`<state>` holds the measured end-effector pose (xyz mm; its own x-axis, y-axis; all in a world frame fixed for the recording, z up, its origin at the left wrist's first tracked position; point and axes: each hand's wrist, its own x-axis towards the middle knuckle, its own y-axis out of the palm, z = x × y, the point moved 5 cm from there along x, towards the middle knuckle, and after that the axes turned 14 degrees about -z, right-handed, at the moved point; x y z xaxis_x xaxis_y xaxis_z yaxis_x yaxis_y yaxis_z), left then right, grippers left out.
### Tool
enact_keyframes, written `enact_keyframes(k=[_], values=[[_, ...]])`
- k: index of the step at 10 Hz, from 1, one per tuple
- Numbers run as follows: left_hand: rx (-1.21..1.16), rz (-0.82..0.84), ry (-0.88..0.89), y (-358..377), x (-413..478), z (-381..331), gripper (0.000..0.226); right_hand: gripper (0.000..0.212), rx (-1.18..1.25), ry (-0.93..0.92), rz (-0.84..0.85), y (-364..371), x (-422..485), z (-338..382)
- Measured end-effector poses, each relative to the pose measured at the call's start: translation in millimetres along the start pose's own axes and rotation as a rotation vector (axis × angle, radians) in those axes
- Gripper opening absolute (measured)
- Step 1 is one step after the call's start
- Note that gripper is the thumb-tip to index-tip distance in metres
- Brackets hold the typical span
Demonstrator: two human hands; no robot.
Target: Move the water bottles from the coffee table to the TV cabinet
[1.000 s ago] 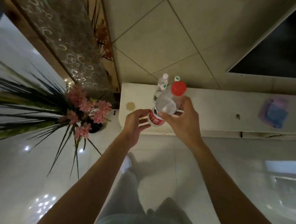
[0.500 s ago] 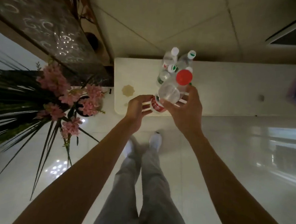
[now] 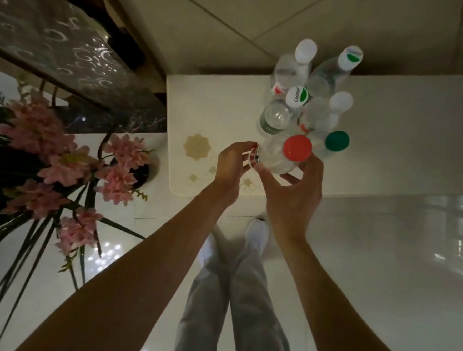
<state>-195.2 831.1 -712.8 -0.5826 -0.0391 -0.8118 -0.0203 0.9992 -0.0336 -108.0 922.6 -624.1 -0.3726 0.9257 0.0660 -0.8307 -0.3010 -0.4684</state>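
Right grip: I see the right hand (image 3: 291, 204) wrapped round the red-capped bottle (image 3: 273, 162), thumb on the near side, fingers curled round the far side just under the cap
Left grip: the left hand (image 3: 232, 170) holds the same bottle from the left, its curled fingertips on the label band
Bottle look: clear plastic with a see-through body, a round red screw cap turned up at my camera, and a red and white label partly hidden by the left fingers
Bottle place: over the TV cabinet (image 3: 218, 106), close to its front edge and toward the left front corner; I cannot tell whether the base touches the top
Nearest neighbour: green-capped bottle (image 3: 337, 140), just beside it on the right, a little further from the front edge
Middle row: middle green-marked bottle (image 3: 297, 95) and middle white-capped bottle (image 3: 340, 100), both clear, standing behind the held one
Back edge: back white-capped bottle (image 3: 305, 51) and back green-marked bottle (image 3: 350, 58), side by side against the wall
Cabinet top: white, with a rounded left front corner and a beige star emblem (image 3: 196, 147) left of the hands
Left of the cabinet: pink flowers (image 3: 61, 163) with long dark leaves, standing on the glossy floor (image 3: 382, 268)
Below my camera: pale trousers (image 3: 242, 313) and a white shoe (image 3: 258, 232)
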Motion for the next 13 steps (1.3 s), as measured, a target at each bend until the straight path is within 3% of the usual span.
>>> enact_keyframes(k=[4, 7, 9, 11, 13], values=[[0.041, -0.015, 0.030, 21.2, 43.3, 26.1, 0.021, 0.069, 0.003, 0.043, -0.137, 41.6, -6.3, -59.9], [0.069, -0.053, 0.002, 33.6, 60.6, 31.6, 0.034, 0.072, 0.002, 0.087, -0.264, 55.8, -2.2, -73.2], [-0.001, -0.027, 0.015, 30.9, 59.7, 33.3, 0.030, 0.070, 0.038, 0.138, -0.276, 59.5, -10.1, -73.8], [-0.006, 0.042, -0.016, 17.6, 45.2, 25.5, 0.030, 0.056, 0.073, 0.134, -0.238, 51.7, -15.3, -64.8], [0.158, 0.026, -0.020, -22.8, -4.4, -17.1, 0.017, 0.026, -0.170, 0.091, -0.060, 2.6, -0.3, -29.6]])
